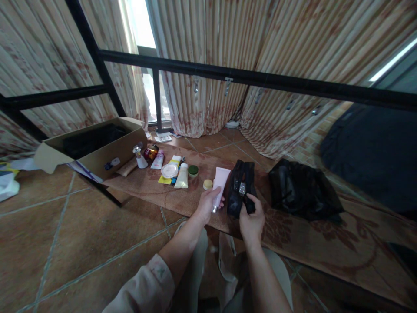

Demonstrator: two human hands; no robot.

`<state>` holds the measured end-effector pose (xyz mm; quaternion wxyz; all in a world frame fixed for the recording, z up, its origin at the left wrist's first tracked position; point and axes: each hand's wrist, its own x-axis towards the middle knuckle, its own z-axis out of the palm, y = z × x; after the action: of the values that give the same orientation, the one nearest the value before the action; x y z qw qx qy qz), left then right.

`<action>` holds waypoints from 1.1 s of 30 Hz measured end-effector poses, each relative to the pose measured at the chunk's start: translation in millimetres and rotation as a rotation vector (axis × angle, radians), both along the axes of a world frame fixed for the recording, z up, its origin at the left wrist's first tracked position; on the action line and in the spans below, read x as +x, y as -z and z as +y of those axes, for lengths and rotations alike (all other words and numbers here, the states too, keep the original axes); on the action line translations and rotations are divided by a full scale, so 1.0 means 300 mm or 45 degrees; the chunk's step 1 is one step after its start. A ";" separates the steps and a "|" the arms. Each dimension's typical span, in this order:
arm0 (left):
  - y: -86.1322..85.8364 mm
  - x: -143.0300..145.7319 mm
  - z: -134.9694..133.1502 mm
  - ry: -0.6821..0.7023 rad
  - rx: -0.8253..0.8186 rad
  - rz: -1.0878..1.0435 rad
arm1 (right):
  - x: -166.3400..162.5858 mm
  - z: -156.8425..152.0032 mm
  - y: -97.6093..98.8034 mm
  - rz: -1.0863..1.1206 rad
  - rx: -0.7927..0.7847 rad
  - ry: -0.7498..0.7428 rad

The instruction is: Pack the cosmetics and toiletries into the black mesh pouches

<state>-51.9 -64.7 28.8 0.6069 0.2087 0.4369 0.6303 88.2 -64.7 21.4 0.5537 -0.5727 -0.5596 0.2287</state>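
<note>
A pale pink squeeze tube (222, 179) with a silvery cap is gripped in my left hand (207, 204), cap end toward me. My right hand (252, 219) pinches the near edge of a black zip pouch (233, 198). The pouch gapes along its top, and a sparkly silver item (242, 188) shows in the opening. Just left of the pink tube sits a small round jar with a cream lid (207, 184). Farther left are a green-lidded jar (193, 171), a cream-coloured tube (182, 177) and a round clear-lidded container (170, 171).
The low bench (146, 191) has a brown patterned cover. An open cardboard box (114, 161) with something black inside stands at its left end. A black plastic bag (302, 191) lies to the right. Beyond the bench runs a dark metal rail (195, 67) before curtains.
</note>
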 end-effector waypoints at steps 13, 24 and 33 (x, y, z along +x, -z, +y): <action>-0.003 0.001 -0.003 -0.009 -0.017 0.019 | 0.000 0.000 -0.002 0.001 0.014 -0.007; 0.004 0.000 0.002 0.009 -0.016 0.025 | -0.001 0.000 -0.002 -0.007 0.020 -0.006; 0.007 0.001 0.002 -0.009 -0.018 0.035 | 0.000 -0.001 0.000 0.008 0.008 -0.010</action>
<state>-51.7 -64.2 26.7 0.5999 0.2115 0.4503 0.6266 88.3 -65.0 21.4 0.5562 -0.5680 -0.5609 0.2310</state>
